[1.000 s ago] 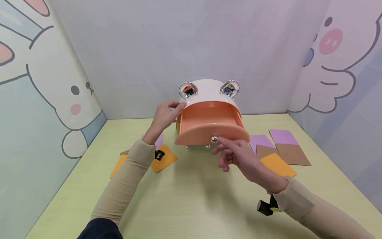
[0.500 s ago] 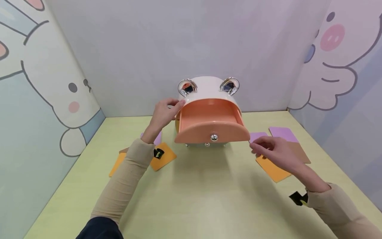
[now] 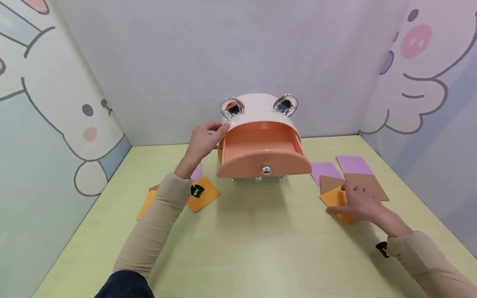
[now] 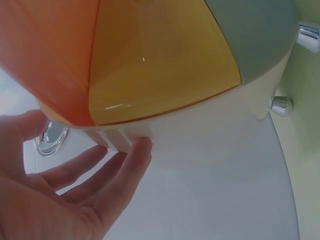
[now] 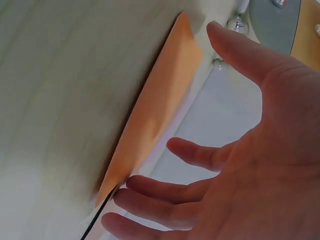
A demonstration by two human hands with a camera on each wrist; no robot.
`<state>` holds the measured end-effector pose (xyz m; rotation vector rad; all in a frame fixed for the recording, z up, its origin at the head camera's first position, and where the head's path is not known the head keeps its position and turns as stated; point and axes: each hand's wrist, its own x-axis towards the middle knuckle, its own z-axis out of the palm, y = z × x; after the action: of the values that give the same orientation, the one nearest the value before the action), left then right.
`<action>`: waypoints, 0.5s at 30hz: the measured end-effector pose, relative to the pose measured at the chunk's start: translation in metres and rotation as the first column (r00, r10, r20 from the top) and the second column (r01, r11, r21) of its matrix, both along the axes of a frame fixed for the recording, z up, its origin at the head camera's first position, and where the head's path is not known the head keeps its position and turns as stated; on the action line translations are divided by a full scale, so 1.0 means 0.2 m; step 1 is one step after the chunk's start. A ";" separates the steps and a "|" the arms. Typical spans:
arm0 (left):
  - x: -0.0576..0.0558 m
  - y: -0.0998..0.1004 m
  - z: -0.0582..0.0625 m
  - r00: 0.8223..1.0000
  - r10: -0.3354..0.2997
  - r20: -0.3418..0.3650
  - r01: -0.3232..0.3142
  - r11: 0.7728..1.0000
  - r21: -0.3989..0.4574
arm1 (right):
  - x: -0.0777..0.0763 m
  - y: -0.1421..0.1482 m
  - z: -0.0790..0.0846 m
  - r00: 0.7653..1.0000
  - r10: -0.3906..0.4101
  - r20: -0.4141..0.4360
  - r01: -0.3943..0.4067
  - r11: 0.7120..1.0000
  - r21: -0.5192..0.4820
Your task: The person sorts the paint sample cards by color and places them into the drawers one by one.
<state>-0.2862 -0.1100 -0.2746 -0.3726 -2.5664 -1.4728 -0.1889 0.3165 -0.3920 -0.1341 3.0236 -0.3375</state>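
Observation:
A white, rounded drawer box (image 3: pixel 257 105) with frog-like silver eyes stands at the middle back. Its orange top drawer (image 3: pixel 246 163) is pulled out, bare inside, with a silver knob (image 3: pixel 266 170) on its front. My left hand (image 3: pixel 203 140) rests against the box's left side. In the left wrist view, its fairly straight fingertips (image 4: pixel 142 146) touch the white side wall and the thumb lies near the rim. My right hand (image 3: pixel 363 203) is spread over an orange card (image 3: pixel 333 198) on the table, thumb at its near side. In the right wrist view, the card (image 5: pixel 155 105) lies between thumb and fingers.
Purple cards (image 3: pixel 325 169) and brown cards (image 3: pixel 367 185) lie beyond the right hand. Another orange card (image 3: pixel 205 193) lies left of the box, with more cards partly behind the left sleeve. Printed panels (image 3: pixel 238 62) wall the table at back and sides.
My right hand has left the drawer knob, moved right and come over the orange card with its fingers spread. The left hand stays at the box; the drawer stays pulled out.

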 end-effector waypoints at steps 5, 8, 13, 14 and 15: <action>0.00 0.00 0.01 1.000 0.001 -0.002 -0.001 1.000 -0.007 | -0.01 0.00 -0.01 1.000 -0.021 0.014 0.020 0.999 0.036; 0.00 -0.01 0.01 1.000 0.004 -0.007 -0.004 1.000 -0.003 | -0.02 0.00 -0.01 1.000 -0.023 0.014 0.023 0.998 0.052; 0.00 -0.01 0.00 1.000 0.001 -0.017 -0.001 1.000 -0.001 | -0.04 0.00 -0.01 1.000 -0.018 0.001 0.018 0.998 0.052; 0.00 -0.01 0.00 1.000 -0.001 -0.018 0.001 1.000 -0.001 | -0.05 0.01 -0.01 1.000 -0.021 0.003 0.021 0.999 0.049; 0.00 -0.01 0.00 1.000 -0.002 -0.019 0.002 1.000 -0.001 | -0.05 0.00 -0.01 1.000 -0.020 0.004 0.020 0.999 0.046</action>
<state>-0.2861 -0.1112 -0.2744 -0.3879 -2.5530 -1.4609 -0.1982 0.3174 -0.3948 -0.0995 3.0280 -0.2692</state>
